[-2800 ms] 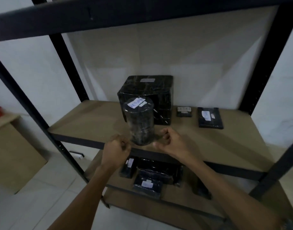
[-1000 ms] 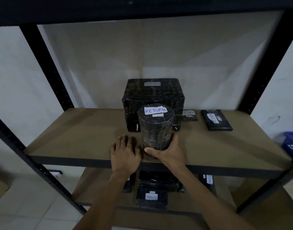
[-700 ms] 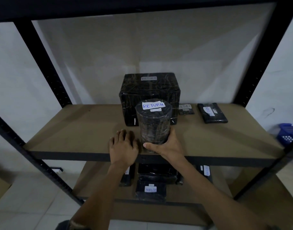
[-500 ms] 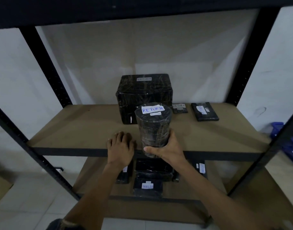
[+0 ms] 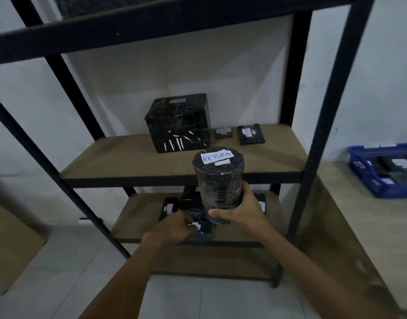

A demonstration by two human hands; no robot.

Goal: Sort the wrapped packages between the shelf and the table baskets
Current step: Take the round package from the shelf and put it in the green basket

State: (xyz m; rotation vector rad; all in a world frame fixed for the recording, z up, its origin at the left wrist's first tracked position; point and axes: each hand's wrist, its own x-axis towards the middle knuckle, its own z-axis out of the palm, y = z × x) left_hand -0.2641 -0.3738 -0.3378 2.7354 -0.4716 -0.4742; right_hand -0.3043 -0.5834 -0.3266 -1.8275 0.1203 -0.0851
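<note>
My right hand (image 5: 240, 211) grips the lower part of a black wrapped cylinder package (image 5: 218, 178) with a white "RETURN" label on top. It is held upright in the air in front of the shelf's middle board (image 5: 128, 157). My left hand (image 5: 172, 229) hangs lower, fingers loosely curled, holding nothing, in front of the lower shelf's packages (image 5: 168, 207). A large black wrapped box (image 5: 178, 123) stands at the back of the middle board. Two flat black packages (image 5: 251, 134) lie to its right. A blue basket (image 5: 359, 171) with labelled packages sits on the table (image 5: 349, 215) at the right.
Black metal shelf posts (image 5: 324, 125) stand between the shelf and the table. A cardboard box (image 5: 9, 245) stands on the tiled floor at the left. A bottom shelf board (image 5: 220, 261) lies near the floor.
My right hand has lifted the cylinder off the middle board and drawn it back toward me. My left hand has left the board and dropped lower. The view has swung right, showing the blue basket.
</note>
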